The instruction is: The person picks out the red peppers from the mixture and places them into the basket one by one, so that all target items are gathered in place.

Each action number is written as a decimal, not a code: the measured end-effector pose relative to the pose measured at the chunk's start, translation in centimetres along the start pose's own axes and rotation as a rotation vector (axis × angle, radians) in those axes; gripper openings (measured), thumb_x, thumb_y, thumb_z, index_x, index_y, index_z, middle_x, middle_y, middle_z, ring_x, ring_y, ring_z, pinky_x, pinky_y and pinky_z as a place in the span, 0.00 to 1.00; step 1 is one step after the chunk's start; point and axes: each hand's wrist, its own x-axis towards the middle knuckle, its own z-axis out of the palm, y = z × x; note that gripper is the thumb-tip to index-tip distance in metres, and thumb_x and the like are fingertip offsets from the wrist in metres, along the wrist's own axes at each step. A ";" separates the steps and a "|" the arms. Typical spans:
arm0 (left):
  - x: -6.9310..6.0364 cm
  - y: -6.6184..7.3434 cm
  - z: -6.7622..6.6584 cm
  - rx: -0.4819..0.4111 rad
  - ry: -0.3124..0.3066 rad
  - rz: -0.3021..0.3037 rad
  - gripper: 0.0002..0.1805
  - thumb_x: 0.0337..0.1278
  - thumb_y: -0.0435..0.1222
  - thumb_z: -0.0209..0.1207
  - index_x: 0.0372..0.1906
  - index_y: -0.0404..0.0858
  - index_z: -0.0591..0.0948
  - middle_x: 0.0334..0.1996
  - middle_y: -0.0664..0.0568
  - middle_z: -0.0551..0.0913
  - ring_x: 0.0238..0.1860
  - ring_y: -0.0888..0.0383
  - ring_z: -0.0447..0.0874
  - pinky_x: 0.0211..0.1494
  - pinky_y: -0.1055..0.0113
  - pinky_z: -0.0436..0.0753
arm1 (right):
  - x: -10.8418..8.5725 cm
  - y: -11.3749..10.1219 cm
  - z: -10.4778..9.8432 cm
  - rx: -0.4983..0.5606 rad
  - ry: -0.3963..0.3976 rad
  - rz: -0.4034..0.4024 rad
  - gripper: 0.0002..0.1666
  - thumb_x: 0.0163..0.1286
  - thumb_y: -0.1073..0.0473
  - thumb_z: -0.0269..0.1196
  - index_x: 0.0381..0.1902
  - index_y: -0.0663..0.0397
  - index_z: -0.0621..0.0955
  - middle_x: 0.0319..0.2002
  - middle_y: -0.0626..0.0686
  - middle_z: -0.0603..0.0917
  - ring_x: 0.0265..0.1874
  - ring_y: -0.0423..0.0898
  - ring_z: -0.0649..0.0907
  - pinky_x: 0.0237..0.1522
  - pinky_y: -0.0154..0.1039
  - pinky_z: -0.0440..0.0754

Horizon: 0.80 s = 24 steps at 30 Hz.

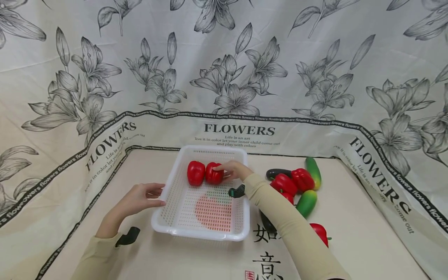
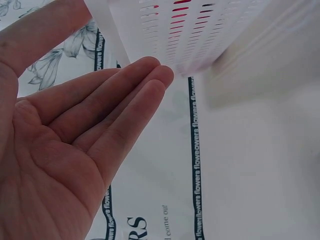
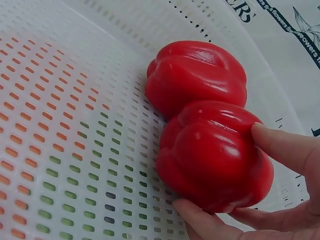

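Note:
My right hand (image 1: 235, 170) holds a red bell pepper (image 3: 215, 157) inside the white perforated plastic basket (image 1: 203, 234), thumb on one side and fingers curled round the other. A second red bell pepper (image 1: 196, 173) lies against it on the left, near the basket's far end. At the basket's left side, my left hand (image 1: 140, 200) has its thumb and fingertips by the rim. The left wrist view shows that palm (image 2: 55, 170) with nothing in it and the fingers nearly straight beside the perforated wall.
Right of the basket lie several more red bell peppers (image 1: 302, 179), a green cucumber with a yellowish end (image 1: 312, 171), another like it (image 1: 307, 203), and dark eggplants (image 1: 278, 174). My right forearm covers part of this group. A flower-printed cloth (image 1: 231, 77) stands behind the table.

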 end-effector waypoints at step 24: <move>0.0 0.4 0.0 0.013 -0.001 -0.012 0.36 0.44 0.45 0.71 0.59 0.32 0.75 0.50 0.40 0.83 0.49 0.47 0.83 0.49 0.59 0.84 | -0.3 -0.1 0.1 -0.097 0.088 -0.138 0.27 0.61 0.60 0.65 0.58 0.63 0.75 0.60 0.62 0.75 0.59 0.57 0.77 0.59 0.48 0.78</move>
